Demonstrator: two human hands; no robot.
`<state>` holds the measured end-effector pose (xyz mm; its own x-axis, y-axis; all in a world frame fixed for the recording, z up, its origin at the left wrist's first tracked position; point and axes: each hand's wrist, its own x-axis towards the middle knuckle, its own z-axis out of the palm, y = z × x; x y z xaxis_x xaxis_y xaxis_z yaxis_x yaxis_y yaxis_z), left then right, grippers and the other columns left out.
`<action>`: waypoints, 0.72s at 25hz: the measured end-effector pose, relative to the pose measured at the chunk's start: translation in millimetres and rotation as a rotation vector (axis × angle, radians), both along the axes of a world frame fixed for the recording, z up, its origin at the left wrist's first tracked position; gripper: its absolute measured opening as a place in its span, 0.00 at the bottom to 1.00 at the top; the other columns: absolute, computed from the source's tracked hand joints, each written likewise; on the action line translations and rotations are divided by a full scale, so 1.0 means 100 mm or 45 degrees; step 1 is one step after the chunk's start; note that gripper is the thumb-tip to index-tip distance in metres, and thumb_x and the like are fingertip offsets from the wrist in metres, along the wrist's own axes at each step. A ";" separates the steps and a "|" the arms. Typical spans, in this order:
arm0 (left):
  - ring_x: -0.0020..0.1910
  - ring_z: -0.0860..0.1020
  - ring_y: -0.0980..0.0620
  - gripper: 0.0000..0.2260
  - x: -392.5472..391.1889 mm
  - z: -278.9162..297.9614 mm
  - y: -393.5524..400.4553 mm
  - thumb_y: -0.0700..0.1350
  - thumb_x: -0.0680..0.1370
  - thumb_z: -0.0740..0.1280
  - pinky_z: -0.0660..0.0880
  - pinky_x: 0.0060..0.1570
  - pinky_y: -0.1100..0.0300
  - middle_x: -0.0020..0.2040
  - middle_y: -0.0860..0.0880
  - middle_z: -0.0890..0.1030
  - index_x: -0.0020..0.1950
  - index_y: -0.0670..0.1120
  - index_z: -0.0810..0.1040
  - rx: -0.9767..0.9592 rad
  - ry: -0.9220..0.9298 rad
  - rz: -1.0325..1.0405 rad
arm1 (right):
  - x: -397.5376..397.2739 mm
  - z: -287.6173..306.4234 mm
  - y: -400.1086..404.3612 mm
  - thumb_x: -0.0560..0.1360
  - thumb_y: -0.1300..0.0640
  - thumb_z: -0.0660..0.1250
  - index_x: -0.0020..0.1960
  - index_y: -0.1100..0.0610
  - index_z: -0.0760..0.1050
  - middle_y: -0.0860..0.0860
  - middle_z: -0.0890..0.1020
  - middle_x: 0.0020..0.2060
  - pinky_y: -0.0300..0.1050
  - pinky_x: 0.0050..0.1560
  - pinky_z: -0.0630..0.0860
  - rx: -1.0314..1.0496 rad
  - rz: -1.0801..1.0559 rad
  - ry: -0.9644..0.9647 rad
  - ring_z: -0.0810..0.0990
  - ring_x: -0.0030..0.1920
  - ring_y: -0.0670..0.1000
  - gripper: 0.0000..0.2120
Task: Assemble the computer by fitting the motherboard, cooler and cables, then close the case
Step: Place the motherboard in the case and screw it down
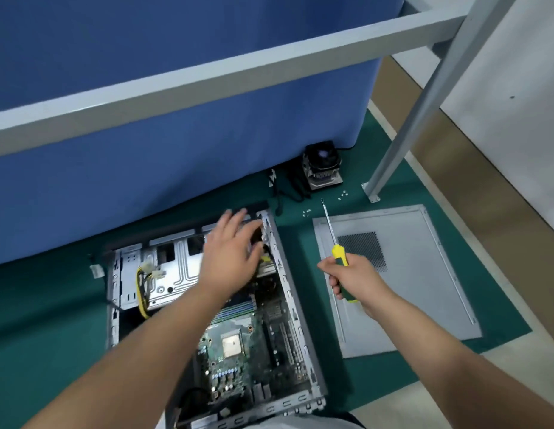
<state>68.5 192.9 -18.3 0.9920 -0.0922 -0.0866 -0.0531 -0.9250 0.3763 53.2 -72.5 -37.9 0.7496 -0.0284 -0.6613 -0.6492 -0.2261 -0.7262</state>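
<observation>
Case (288,292) under spread left hand (230,255), right hand (354,278) gripping screwdriver (339,253)

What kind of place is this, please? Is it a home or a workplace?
Probably a workshop or assembly station, not a home. A green work mat covers the floor, a blue partition stands behind a grey metal frame, and loose screws lie ready.

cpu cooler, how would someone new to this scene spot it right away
Start at the open computer case on the green mat and look past its far right corner to the foot of the blue partition. The cpu cooler stands there: a dark fan on a metal finned block, trailing black cable, unlike the tiny loose screws nearby.
</observation>
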 end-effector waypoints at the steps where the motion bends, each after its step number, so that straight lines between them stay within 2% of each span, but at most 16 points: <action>1: 0.83 0.43 0.48 0.23 0.05 -0.09 0.17 0.62 0.85 0.54 0.45 0.80 0.45 0.85 0.54 0.48 0.81 0.66 0.57 0.149 0.063 -0.017 | 0.16 -0.08 -0.11 0.77 0.57 0.71 0.45 0.57 0.81 0.52 0.78 0.29 0.42 0.29 0.73 -0.051 0.015 0.010 0.75 0.26 0.49 0.04; 3: 0.82 0.33 0.49 0.24 0.05 -0.28 0.41 0.68 0.83 0.43 0.38 0.80 0.44 0.83 0.58 0.35 0.79 0.72 0.44 0.287 0.191 -0.060 | 0.50 -0.25 -0.27 0.77 0.58 0.70 0.44 0.56 0.82 0.51 0.80 0.31 0.42 0.32 0.74 -0.201 0.090 -0.004 0.76 0.27 0.47 0.04; 5: 0.81 0.32 0.50 0.24 0.00 -0.42 0.50 0.69 0.82 0.39 0.38 0.80 0.43 0.82 0.60 0.33 0.79 0.73 0.40 0.321 0.170 -0.063 | 0.85 -0.41 -0.33 0.77 0.56 0.71 0.46 0.55 0.83 0.49 0.81 0.32 0.44 0.39 0.77 -0.321 0.192 -0.042 0.78 0.31 0.48 0.04; 9: 0.83 0.40 0.49 0.24 -0.01 -0.60 0.52 0.66 0.85 0.44 0.45 0.79 0.41 0.84 0.57 0.42 0.81 0.70 0.47 0.406 -0.007 -0.037 | 1.42 -0.75 -0.17 0.75 0.51 0.74 0.50 0.51 0.85 0.49 0.85 0.39 0.44 0.44 0.78 -0.438 0.300 -0.132 0.81 0.41 0.51 0.06; 12: 0.84 0.44 0.47 0.24 0.00 -0.69 0.56 0.65 0.85 0.47 0.47 0.78 0.41 0.85 0.55 0.46 0.81 0.68 0.51 0.429 -0.083 -0.036 | 1.70 -0.98 0.05 0.74 0.49 0.74 0.46 0.52 0.83 0.50 0.83 0.38 0.42 0.38 0.72 -0.625 0.321 -0.293 0.81 0.42 0.54 0.07; 13: 0.84 0.45 0.47 0.24 0.00 -0.71 0.57 0.65 0.85 0.47 0.48 0.78 0.40 0.85 0.55 0.47 0.81 0.68 0.51 0.433 -0.101 -0.036 | 1.76 -1.05 0.11 0.74 0.50 0.73 0.47 0.53 0.83 0.53 0.83 0.41 0.43 0.39 0.73 -0.664 0.315 -0.341 0.81 0.44 0.56 0.07; 15: 0.84 0.47 0.46 0.24 -0.01 -0.75 0.59 0.65 0.84 0.47 0.49 0.79 0.40 0.85 0.55 0.48 0.81 0.68 0.53 0.420 -0.126 -0.041 | 1.81 -1.18 0.21 0.75 0.52 0.73 0.52 0.54 0.85 0.59 0.82 0.50 0.45 0.48 0.76 -0.708 0.322 -0.399 0.81 0.49 0.59 0.08; 18: 0.84 0.48 0.45 0.24 -0.01 -0.80 0.60 0.64 0.84 0.48 0.49 0.79 0.39 0.85 0.54 0.49 0.81 0.67 0.54 0.412 -0.158 -0.055 | 1.79 -1.31 0.31 0.76 0.52 0.72 0.56 0.54 0.84 0.59 0.77 0.56 0.45 0.54 0.76 -0.779 0.362 -0.411 0.80 0.53 0.58 0.11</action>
<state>67.2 252.5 -98.1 0.9926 -0.1217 0.0029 -0.1217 -0.9912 0.0524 232.0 -42.0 -169.1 0.9371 -0.0966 -0.3355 -0.2813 -0.7782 -0.5615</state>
